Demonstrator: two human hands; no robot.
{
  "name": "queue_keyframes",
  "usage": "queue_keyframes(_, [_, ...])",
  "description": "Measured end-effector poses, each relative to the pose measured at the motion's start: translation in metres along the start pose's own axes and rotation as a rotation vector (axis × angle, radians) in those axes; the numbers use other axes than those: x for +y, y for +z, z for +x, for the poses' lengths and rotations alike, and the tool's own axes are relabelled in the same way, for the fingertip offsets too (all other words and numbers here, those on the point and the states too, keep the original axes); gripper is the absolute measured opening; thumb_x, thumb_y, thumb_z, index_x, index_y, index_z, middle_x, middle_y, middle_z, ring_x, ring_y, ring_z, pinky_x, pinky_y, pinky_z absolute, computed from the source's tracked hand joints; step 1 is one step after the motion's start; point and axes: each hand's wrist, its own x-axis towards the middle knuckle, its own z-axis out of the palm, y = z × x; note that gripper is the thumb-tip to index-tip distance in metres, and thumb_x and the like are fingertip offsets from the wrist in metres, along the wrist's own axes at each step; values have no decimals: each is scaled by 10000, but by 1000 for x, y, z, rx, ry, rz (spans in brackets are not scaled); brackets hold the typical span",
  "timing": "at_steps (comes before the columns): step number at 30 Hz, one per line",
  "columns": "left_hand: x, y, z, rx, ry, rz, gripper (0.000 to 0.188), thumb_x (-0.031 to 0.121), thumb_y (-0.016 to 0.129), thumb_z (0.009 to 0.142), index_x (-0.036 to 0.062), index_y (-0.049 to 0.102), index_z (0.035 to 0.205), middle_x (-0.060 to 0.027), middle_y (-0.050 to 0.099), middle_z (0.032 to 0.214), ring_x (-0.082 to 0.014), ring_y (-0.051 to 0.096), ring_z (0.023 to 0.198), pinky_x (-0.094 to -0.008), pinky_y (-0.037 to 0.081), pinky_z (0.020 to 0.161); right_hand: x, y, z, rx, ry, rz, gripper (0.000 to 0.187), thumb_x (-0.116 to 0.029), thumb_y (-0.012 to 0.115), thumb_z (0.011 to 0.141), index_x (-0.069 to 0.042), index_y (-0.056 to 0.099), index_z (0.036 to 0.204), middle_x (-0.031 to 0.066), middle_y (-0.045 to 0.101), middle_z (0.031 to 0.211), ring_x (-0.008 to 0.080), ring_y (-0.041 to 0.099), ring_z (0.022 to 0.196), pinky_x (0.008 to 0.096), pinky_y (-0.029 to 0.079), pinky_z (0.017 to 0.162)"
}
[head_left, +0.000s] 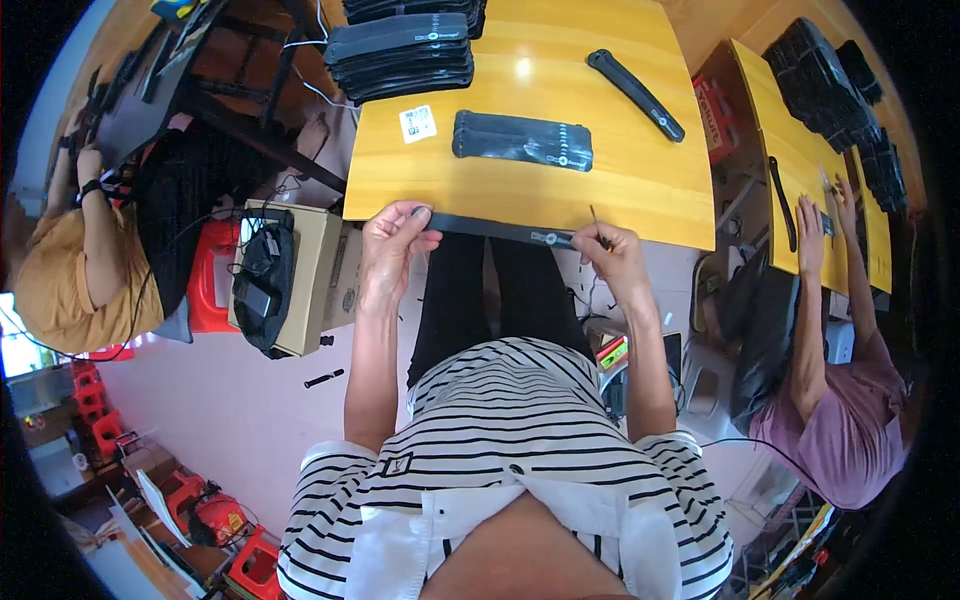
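A narrow black strap [490,229] is stretched between my hands along the front edge of the yellow table [660,190]. My left hand [393,258] pinches its left end between thumb and fingers. At the other end my right hand [622,268] is closed on the strap, and a thin dark pointed piece sticks up from those fingers, too small to name. Just beyond lies a flat bundle of black straps [522,141]. A single black strap [637,95] rests slantwise farther right.
Stacked black straps [400,62] stand at the far left, near a white label [418,124]. An open cardboard box [318,280] with a black bag is left of my legs. People sit at tables on both sides; red stools [212,280] stand about.
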Motion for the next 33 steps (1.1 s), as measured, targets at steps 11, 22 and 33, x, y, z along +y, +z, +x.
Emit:
queue_keyframes(11, [-9,19,83,6,30,390,67,87,635,803,32,628,841,-30,624,725,-75,551,542,-180,438,501,4,-12,61,250,-122,-119,168,-171,624,814,-38,595,714,-26,501,555,24,380,472,191,285,424])
queue_keyframes(22, [-39,27,125,164,294,737,121,105,673,718,-7,653,760,-53,611,613,-117,557,551,-246,432,539,-4,-8,97,483,-52,-579,248,-252,643,745,-8,620,704,164,598,622,312,592,604,404,445,578])
queue_keyframes(33, [-45,28,125,213,348,841,134,131,675,718,12,653,777,-81,614,650,-172,578,604,-285,445,580,-3,-7,102,501,-18,-627,240,-256,640,741,-22,610,697,174,599,635,345,594,634,425,452,592])
